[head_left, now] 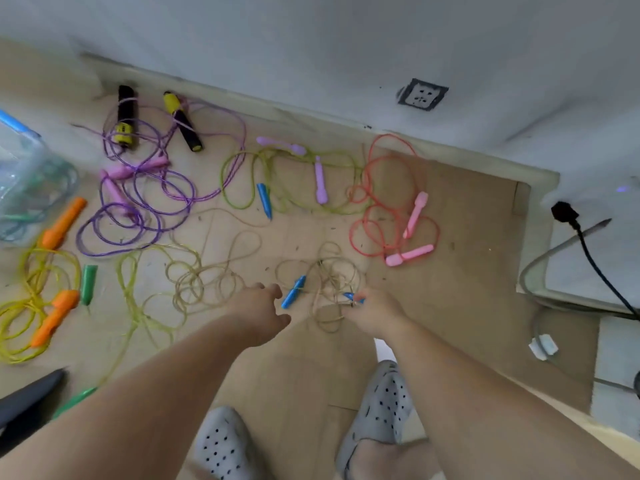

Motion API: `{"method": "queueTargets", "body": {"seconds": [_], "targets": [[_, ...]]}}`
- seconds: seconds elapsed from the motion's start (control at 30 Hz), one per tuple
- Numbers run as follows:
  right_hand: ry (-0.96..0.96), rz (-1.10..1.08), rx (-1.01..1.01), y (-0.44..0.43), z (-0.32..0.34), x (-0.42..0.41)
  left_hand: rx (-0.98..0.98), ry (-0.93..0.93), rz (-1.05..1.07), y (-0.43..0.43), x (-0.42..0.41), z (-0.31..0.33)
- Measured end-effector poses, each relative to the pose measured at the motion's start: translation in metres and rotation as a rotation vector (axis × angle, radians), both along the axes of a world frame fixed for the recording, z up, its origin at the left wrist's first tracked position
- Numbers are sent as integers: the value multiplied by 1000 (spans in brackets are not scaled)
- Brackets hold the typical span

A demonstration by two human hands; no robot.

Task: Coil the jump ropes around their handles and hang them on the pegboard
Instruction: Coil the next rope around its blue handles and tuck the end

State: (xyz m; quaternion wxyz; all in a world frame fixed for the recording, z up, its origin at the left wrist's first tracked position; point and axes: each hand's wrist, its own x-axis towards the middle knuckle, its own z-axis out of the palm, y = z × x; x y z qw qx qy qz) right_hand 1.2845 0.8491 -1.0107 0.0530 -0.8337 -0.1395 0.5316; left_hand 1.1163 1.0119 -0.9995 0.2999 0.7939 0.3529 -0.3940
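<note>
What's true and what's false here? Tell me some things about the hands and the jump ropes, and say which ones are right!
1. The right hand grips a blue handle of the beige rope. True.
2. The left hand holds the other blue handle. False: its fingers are spread and hold nothing, and that handle lies on the floor beside them.
3. The red rope has pink handles. True.
4. The black-and-yellow handles lie right next to the shoes. False: they lie far from them, near the wall.
</note>
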Motion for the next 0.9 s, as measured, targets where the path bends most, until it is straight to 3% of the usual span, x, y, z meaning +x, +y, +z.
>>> {"method": "queueTargets", "body": {"seconds": [0.23, 0.43, 0.57, 0.6, 0.67, 0.77, 0.9], "targets": [[-12, 156, -105, -6, -114, 6, -96, 58, -224, -5, 22, -123], [-65, 126, -17, -7, -160, 7, -155, -19, -48, -14, 27, -164], [-78, 116, -1, 1, -167, 2, -122, 31, -188, -18, 26, -176], [-8, -9, 34, 2, -166, -1, -115, 58, -224, -20, 25, -177], [202, -456, 153, 7, -164, -5, -125, 95, -218, -22, 26, -177], [417, -1027, 369, 19, -158, -7, -153, 49, -5, -16, 33, -171], [430, -1264, 454, 35, -129, -1, -180, 4, 199, -1, 40, -150]]}}
